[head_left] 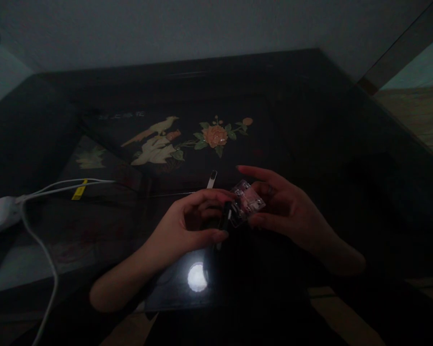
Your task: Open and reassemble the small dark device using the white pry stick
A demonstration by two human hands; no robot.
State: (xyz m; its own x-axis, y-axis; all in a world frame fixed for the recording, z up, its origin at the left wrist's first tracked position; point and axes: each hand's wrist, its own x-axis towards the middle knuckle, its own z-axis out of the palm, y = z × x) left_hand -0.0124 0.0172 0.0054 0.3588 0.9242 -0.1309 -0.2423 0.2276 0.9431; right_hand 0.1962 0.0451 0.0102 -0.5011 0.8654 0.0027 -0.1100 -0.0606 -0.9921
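Clear case [250,198]: partly covered by right grip [296,209], too dim inside to make out
Dark piece [225,217]: partly covered by left grip [178,225], too shadowed to identify
Silvery tool [211,179]: hidden lower down by left grip
Lettering [139,114]: too small and faint to read
White adapter [3,215]: cut off by left edge
White cable [52,264]: cut off by bottom edge

Partly legible “上…花” lettering [121,116], tabletop [292,91]
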